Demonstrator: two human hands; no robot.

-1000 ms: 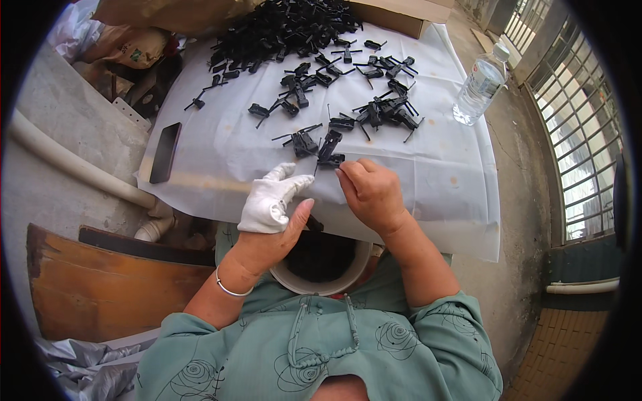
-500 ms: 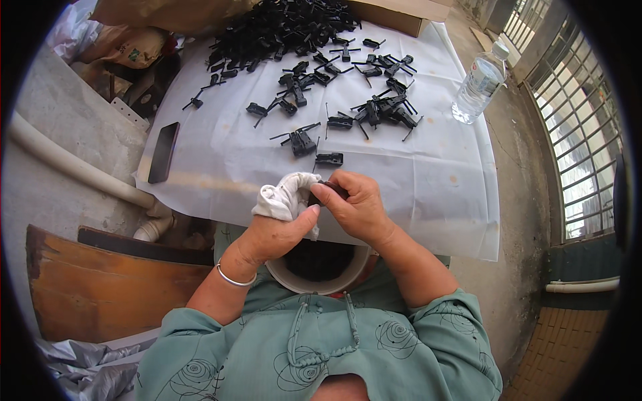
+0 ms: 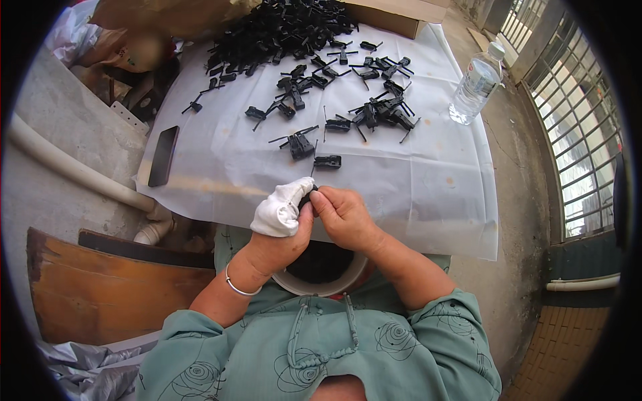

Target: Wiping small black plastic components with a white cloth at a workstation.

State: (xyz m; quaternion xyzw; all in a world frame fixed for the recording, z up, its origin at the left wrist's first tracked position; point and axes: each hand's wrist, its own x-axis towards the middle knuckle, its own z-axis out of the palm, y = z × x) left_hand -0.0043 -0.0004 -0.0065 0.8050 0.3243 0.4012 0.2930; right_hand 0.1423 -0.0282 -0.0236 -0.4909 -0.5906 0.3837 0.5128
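Over the bowl (image 3: pixel 321 277), both hands, left hand (image 3: pixel 284 224) white-gloved and right hand (image 3: pixel 344 217), pinch one small black part (image 3: pixel 309 198); many loose parts (image 3: pixel 354 113) and a heap (image 3: pixel 281 30) wait on the bench (image 3: pixel 414 180).

Small black plastic part (image 3: pixel 309 198) – pinched between both hands, mostly hidden, above white bowl.

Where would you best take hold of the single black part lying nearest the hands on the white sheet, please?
Pinch the black part across its short blocky body, coming from above: it lies flat on the white sheet, apart from the others, long sides exposed.
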